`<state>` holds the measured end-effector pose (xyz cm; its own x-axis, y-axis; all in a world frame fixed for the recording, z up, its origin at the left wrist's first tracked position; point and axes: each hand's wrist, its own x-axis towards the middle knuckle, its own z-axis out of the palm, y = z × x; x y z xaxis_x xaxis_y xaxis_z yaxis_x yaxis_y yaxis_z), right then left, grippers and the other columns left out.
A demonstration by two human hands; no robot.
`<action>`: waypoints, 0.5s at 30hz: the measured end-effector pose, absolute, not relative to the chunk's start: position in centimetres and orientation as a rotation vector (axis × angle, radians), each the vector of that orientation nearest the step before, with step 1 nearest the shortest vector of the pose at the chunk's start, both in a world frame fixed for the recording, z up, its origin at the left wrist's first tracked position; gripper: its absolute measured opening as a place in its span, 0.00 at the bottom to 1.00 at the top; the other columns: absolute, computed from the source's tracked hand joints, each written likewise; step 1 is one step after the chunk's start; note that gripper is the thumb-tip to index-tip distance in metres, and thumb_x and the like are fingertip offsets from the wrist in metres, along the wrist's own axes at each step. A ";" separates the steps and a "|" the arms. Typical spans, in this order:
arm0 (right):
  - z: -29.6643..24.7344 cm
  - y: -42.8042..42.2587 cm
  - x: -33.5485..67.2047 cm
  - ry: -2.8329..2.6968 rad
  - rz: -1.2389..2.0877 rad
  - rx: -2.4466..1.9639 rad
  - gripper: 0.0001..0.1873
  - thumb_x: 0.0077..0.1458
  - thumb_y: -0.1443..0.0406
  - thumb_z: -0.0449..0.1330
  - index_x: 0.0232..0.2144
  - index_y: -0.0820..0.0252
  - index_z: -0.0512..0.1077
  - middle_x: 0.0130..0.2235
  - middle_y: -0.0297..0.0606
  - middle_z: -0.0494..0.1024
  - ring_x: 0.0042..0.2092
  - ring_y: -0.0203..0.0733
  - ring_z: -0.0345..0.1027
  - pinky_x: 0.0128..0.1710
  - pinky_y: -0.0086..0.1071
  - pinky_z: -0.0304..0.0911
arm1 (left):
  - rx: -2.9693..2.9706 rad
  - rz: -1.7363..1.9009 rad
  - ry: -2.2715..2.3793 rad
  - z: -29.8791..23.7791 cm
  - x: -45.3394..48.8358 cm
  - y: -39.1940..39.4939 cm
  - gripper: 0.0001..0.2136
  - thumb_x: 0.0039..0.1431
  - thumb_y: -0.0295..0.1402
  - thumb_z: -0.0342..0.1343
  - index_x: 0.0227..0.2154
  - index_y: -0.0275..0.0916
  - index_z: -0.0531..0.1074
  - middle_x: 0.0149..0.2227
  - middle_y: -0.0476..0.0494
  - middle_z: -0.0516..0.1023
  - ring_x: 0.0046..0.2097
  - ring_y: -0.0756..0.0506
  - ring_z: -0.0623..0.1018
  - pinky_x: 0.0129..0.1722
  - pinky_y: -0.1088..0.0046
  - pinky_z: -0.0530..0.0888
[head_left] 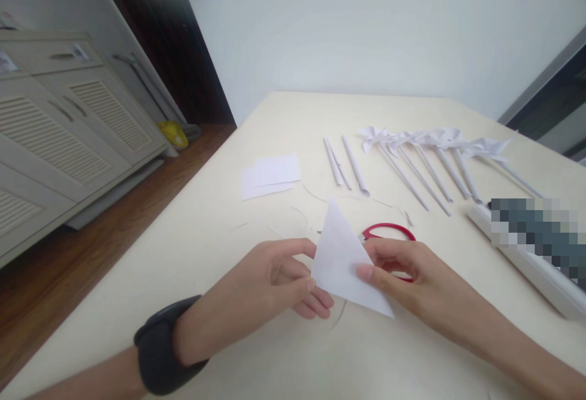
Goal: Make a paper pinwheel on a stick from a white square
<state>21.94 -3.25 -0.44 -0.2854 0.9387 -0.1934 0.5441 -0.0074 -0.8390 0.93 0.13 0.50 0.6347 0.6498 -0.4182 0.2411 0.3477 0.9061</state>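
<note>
A white sheet of paper (339,253), folded into a triangle with its point away from me, is held just above the table. My right hand (398,272) pinches its right side, thumb on top and the other fingers behind. At the left edge, my left hand (284,278) grips the paper near the lower corner, its thumb by the edge and some fingers reaching underneath. Red-handled scissors (389,225) lie behind my right hand, their blades mostly hidden by the paper and the hand.
Two white paper pieces (274,171) overlap at the left. Several rolled paper sticks (354,168) lie mid-table, and several paper pinwheels (421,137) on sticks are at the right. A white roll-shaped object (517,259) rests near the right edge. Thin paper strips (315,192) are scattered about.
</note>
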 end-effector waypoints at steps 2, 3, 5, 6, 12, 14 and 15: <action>-0.4 -3.2 22.0 -1.784 1.213 -1.526 0.13 0.56 0.59 0.52 0.22 0.58 0.63 0.25 0.31 0.67 0.29 0.36 0.61 0.26 0.28 0.54 | 1.236 0.329 0.917 0.6 0.9 0.3 0.07 0.56 0.26 0.50 0.38 0.32 0.67 0.32 0.35 0.80 0.35 0.42 0.80 0.36 0.66 0.75; -0.4 -3.1 22.0 -1.756 1.201 -1.523 0.14 0.55 0.60 0.53 0.21 0.58 0.62 0.24 0.30 0.65 0.28 0.35 0.59 0.26 0.28 0.53 | 1.241 0.344 0.918 0.5 0.8 0.4 0.07 0.56 0.26 0.50 0.38 0.32 0.66 0.32 0.36 0.80 0.35 0.42 0.80 0.36 0.66 0.75; -0.6 -3.0 22.1 -1.727 1.159 -1.516 0.15 0.55 0.60 0.53 0.19 0.58 0.59 0.22 0.29 0.63 0.26 0.34 0.56 0.24 0.27 0.51 | 1.243 0.381 0.899 0.0 0.7 0.3 0.06 0.56 0.26 0.50 0.38 0.34 0.66 0.32 0.38 0.80 0.34 0.43 0.80 0.35 0.67 0.75; -0.7 -3.0 22.1 -1.720 1.129 -1.517 0.15 0.55 0.61 0.53 0.19 0.58 0.59 0.22 0.29 0.62 0.25 0.34 0.55 0.24 0.27 0.50 | 1.242 0.407 0.881 -0.2 0.7 0.3 0.07 0.57 0.27 0.50 0.39 0.36 0.66 0.31 0.40 0.81 0.34 0.43 0.80 0.35 0.68 0.75; -1.2 -3.1 21.7 -1.720 1.032 -1.535 0.13 0.56 0.59 0.52 0.22 0.57 0.61 0.24 0.29 0.64 0.27 0.34 0.57 0.24 0.27 0.50 | 1.267 0.432 0.912 -0.6 0.5 0.4 0.06 0.57 0.28 0.51 0.38 0.37 0.67 0.32 0.41 0.81 0.35 0.43 0.80 0.35 0.66 0.76; -1.1 -3.1 21.7 -1.743 1.065 -1.529 0.11 0.57 0.59 0.52 0.25 0.56 0.63 0.26 0.29 0.67 0.29 0.35 0.61 0.26 0.28 0.53 | 1.285 0.487 0.938 -0.5 0.4 0.7 0.06 0.57 0.30 0.51 0.37 0.38 0.66 0.32 0.41 0.81 0.34 0.43 0.80 0.36 0.66 0.76; -1.1 -3.1 21.8 -1.752 1.067 -1.531 0.10 0.57 0.60 0.52 0.26 0.56 0.65 0.26 0.30 0.68 0.30 0.36 0.62 0.28 0.28 0.54 | 1.289 0.523 0.946 -0.5 0.4 0.8 0.06 0.57 0.31 0.51 0.37 0.38 0.65 0.32 0.42 0.81 0.33 0.43 0.80 0.35 0.66 0.76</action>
<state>21.78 -3.09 -1.08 -0.1790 0.9805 -0.0815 0.5223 0.0245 -0.8524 0.39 0.81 -0.49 0.5417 0.7875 -0.2941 0.1700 0.2400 0.9558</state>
